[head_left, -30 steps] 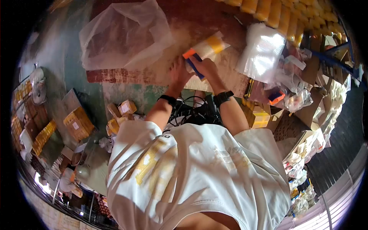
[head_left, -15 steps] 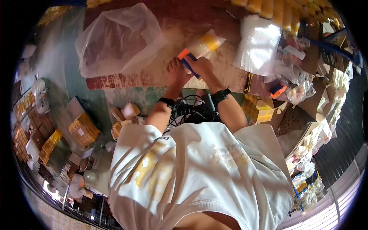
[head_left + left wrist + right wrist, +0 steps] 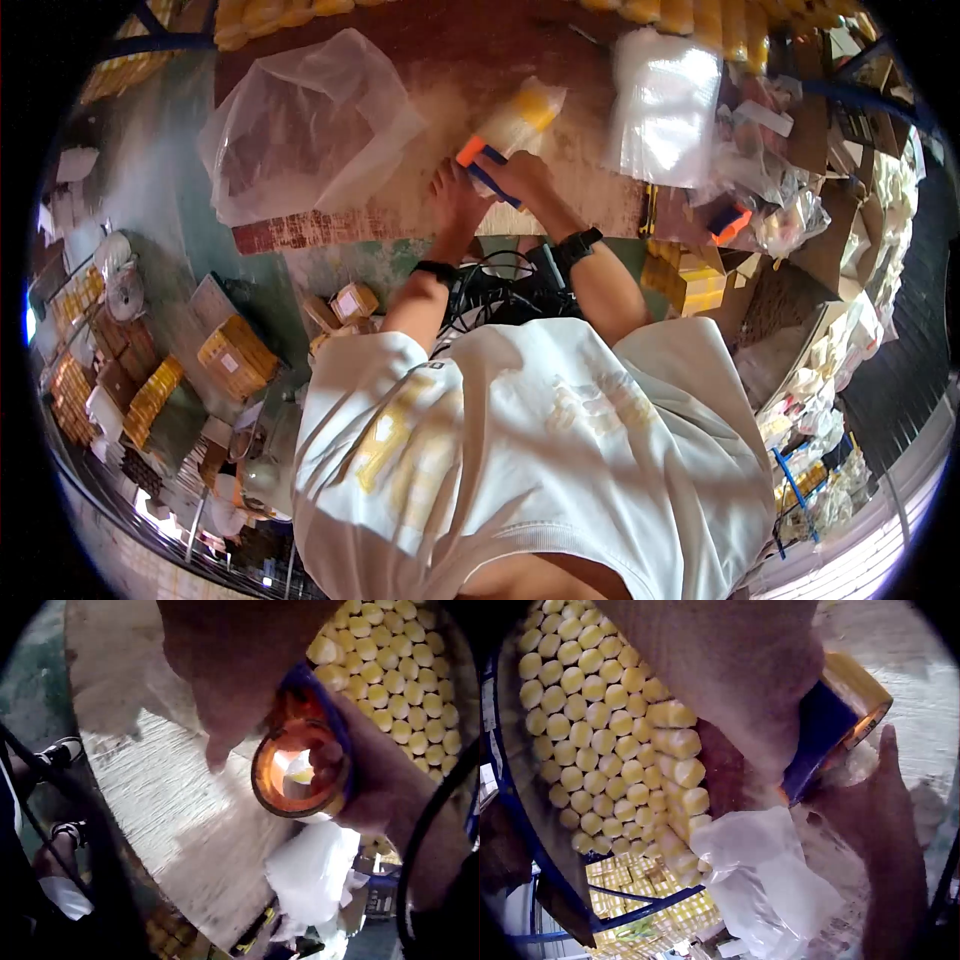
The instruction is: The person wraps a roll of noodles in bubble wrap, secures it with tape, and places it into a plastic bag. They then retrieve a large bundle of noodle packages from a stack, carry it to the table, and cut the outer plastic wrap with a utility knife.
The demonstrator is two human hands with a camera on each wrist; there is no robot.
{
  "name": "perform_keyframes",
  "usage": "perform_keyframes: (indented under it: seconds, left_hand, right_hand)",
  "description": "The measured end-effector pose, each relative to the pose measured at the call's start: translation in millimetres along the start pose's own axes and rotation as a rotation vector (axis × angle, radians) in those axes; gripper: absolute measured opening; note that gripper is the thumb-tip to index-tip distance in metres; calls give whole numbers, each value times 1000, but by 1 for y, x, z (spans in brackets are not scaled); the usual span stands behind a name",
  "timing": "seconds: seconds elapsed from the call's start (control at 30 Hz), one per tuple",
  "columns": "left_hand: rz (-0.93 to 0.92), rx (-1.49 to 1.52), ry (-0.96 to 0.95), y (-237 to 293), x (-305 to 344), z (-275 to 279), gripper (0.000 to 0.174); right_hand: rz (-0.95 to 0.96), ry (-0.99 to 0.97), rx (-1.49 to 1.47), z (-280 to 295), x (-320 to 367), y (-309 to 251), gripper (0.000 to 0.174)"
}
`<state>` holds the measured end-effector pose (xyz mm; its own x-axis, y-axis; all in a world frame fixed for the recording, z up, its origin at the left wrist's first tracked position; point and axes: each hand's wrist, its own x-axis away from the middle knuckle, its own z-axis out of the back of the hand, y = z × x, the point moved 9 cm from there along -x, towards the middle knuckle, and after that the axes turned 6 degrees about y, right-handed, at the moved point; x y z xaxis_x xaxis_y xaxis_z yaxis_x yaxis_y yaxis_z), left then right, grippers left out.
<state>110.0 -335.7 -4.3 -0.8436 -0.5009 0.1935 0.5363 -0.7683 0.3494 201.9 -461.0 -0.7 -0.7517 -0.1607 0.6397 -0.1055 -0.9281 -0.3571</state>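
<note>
My right hand (image 3: 525, 178) grips a blue and orange tape dispenser (image 3: 485, 172) by its blue side. In the left wrist view its roll of tape (image 3: 262, 776) shows end-on, hollow in the middle. Beside it, my left hand (image 3: 460, 200) is low over the table with its fingers extended, close to the dispenser's orange end. Its thumb points toward the tabletop in the left wrist view. A clear-wrapped package (image 3: 525, 115) with a yellow band lies just beyond the dispenser, partly hidden by it and the right hand.
A large clear plastic bag (image 3: 310, 125) lies on the worn table (image 3: 400, 215) at left. Bubble wrap sheets (image 3: 665, 105), a yellow-black cutter (image 3: 649, 210) and another orange-blue dispenser (image 3: 730, 225) are at right. Stacked yellow rolls (image 3: 592, 742) line the far edge.
The head view has turned a little, so the table and its things sit differently in frame. Both hands, with the dispenser still in the right, have shifted slightly left along with the package.
</note>
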Motion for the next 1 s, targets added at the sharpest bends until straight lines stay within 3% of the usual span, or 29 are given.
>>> perform_keyframes:
  seconds: [0.1,0.13,0.17,0.23,0.3,0.33,0.4,0.43,0.53,0.57,0.77,0.83,0.93,1.0]
  left_hand:
    - [-85,185,69,-22,-19,-38,98]
    - [-114,273,66,-11,-25,-17,96]
    - [-79,395,-26,-12,-30,-1,87]
    - [-127,584,-546,-36,-43,-25,82]
    - [-28,781,-446,-60,-51,-89,76]
    - [-50,725,-423,-51,-53,-87,80]
    - [-85,608,-395,-42,-30,-81,89]
    - [65,428,-154,-26,-15,-31,109]
    - [111,92,-40,9,19,-1,117]
    - [244,133,-115,10,25,-8,112]
    - [264,50,156,-17,9,-42,102]
    - [89,280,-10,-48,-22,-77,97]
    - [-71,575,-170,-49,-32,-42,92]
    - [-116,665,-309,-73,-50,-90,95]
  right_hand:
    - [-103,-148,-162,11,22,-2,74]
    - [-100,-165,-177,11,21,3,73]
    - [-96,-186,-193,9,21,10,73]
    - [-105,-224,-274,0,22,21,72]
    - [-62,-219,-190,5,25,10,72]
    - [-39,-208,-150,11,21,5,72]
    - [-42,-226,-150,6,19,8,72]
    - [-41,-230,-141,6,20,9,73]
    - [53,-105,11,7,8,10,77]
    - [103,-44,83,4,3,10,78]
    - [134,-112,91,-4,-2,8,80]
    - [168,-149,96,-6,-7,5,80]
    - [183,-177,97,-4,-2,-7,81]
    - [203,-121,144,-1,-5,-8,82]
